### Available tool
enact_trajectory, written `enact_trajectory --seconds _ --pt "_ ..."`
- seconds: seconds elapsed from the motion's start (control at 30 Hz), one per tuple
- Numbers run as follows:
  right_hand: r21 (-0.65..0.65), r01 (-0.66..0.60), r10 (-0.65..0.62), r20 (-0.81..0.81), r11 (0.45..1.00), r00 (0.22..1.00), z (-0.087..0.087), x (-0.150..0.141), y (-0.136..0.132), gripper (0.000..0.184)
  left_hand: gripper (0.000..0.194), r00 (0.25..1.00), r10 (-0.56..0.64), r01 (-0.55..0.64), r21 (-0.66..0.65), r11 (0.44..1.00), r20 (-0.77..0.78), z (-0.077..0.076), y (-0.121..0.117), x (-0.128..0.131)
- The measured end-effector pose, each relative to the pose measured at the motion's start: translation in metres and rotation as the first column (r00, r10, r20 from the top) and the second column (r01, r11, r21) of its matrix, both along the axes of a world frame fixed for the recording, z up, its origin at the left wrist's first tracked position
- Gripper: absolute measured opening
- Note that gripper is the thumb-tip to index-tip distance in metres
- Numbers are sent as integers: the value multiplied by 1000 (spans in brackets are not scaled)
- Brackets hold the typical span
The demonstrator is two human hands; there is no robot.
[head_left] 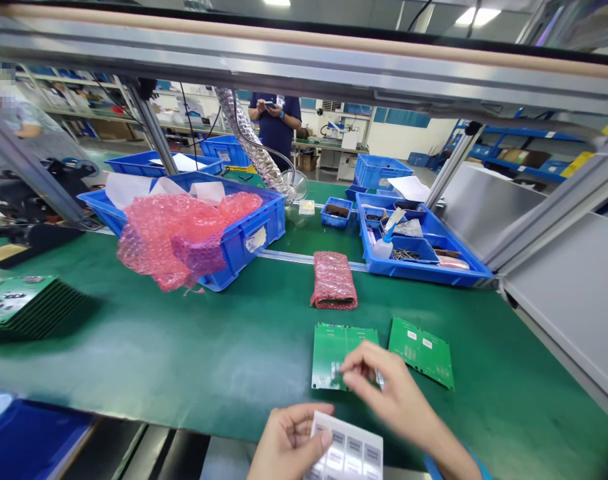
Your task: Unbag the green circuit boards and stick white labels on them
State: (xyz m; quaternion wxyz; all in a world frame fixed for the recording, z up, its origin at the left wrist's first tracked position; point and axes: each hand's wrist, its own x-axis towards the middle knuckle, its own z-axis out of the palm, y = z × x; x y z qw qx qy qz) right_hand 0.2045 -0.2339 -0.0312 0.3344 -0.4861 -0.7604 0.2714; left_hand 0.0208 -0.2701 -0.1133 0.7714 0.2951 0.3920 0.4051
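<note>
My left hand (289,443) grips a white sheet of labels (351,450) by its left edge, thumb on top, at the front edge of the bench. The sheet carries rows of small grey and white rectangular stickers. My right hand (387,383) is over a green circuit board (329,347), thumb and forefinger drawn together in a pinch. Whatever sits between those fingertips is too small to make out. To the right lies a second green circuit board (424,353), turned at an angle, with two white labels on it.
Behind the boards lies a pink bubble-wrap packet (334,280). A blue crate (254,237) at left overflows with pink bubble wrap (169,233). At right stands a blue parts tray (429,270). Stacked circuit boards (24,303) sit far left. A person (279,127) stands beyond the bench.
</note>
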Motion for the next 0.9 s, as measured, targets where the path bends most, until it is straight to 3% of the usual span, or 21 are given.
enact_trajectory --seconds 0.03,0.1,0.2,0.3,0.43,0.53,0.6,0.7,0.8,0.9 --pt "-82 68 -66 29 994 997 0 5 12 13 45 1000 2 -2 7 1000 -5 0 -1 0" --pt "-126 143 -126 134 982 983 -3 12 34 14 42 1000 2 -2 23 1000 -17 2 -2 0" --pt "-138 140 -97 282 980 954 -10 14 54 13 40 1000 -12 13 32 999 -11 4 -3 0" --pt "-142 143 -85 351 980 932 -14 7 55 13 39 1000 -11 11 32 999 -17 5 -3 -1" --pt "-68 214 -168 415 974 894 -13 3 47 5 39 1000 -22 22 37 999 -18 5 -2 -2" --pt "-66 218 -186 322 974 928 -8 12 46 18 39 999 -33 34 38 999 -26 4 -2 -3" --pt "-173 140 -112 159 975 981 -5 22 48 17 40 999 -43 44 32 999 -23 4 -3 -4" --pt "-306 13 -14 -2 952 1000 -4 35 54 10 42 998 -56 57 24 998 -23 6 -3 -4" --pt "-326 -3 9 17 945 1000 -9 38 57 15 43 997 -65 65 15 998 -37 8 -4 -3" --pt "-254 35 1 140 966 990 -14 35 57 20 43 997 -64 65 14 998 -51 9 -4 -3"
